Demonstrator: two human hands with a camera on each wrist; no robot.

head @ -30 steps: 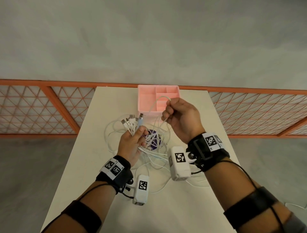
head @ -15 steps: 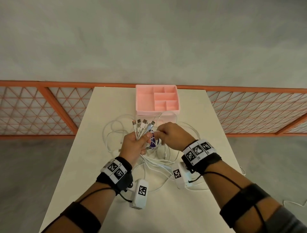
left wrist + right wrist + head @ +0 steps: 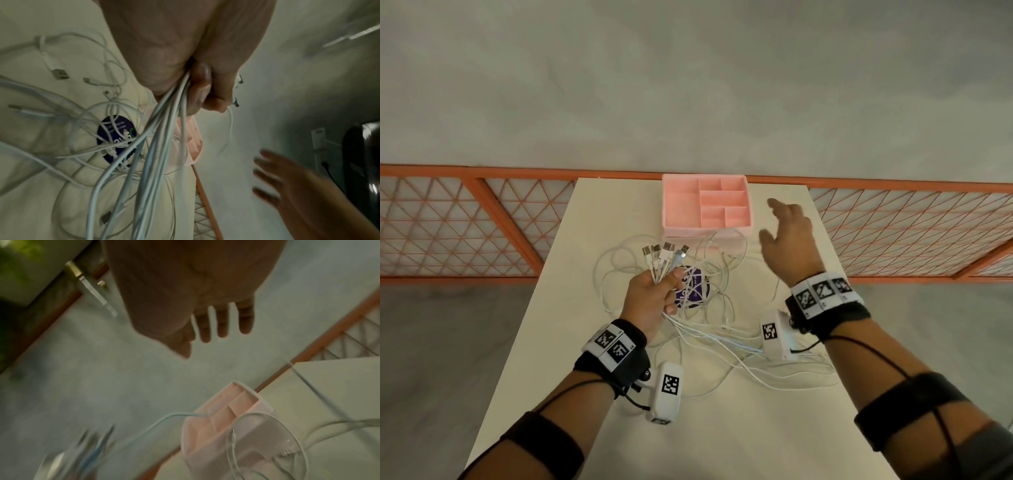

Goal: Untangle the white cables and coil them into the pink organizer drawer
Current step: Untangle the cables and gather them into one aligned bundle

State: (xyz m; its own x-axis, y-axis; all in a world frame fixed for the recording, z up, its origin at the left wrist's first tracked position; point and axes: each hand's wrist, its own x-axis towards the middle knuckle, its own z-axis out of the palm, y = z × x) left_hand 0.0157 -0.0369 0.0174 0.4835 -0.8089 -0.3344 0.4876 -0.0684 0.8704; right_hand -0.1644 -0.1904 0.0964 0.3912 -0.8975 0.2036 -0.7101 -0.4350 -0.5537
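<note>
My left hand (image 3: 654, 294) grips a bundle of white cables (image 3: 666, 258) just below their USB plugs, which fan upward over the table. In the left wrist view the same cables (image 3: 160, 146) run down out of my fist (image 3: 205, 87). The rest of the white cables (image 3: 722, 329) lie tangled on the table. A pink organizer drawer (image 3: 705, 205) with several empty compartments stands at the table's far edge. My right hand (image 3: 787, 236) hovers to the right of the drawer, fingers spread and holding nothing. The right wrist view shows those straight fingers (image 3: 222, 321) above the drawer (image 3: 226, 421).
A round purple sticker (image 3: 693, 287) sits under the cable tangle on the white table (image 3: 592, 342). An orange lattice railing (image 3: 465, 226) runs behind the table's far edge. Loose cable loops (image 3: 616, 270) spread left of my left hand.
My right hand let go of the cable near my left hand, opened and swung up and right beside the drawer. My left hand kept its hold on the plug bundle.
</note>
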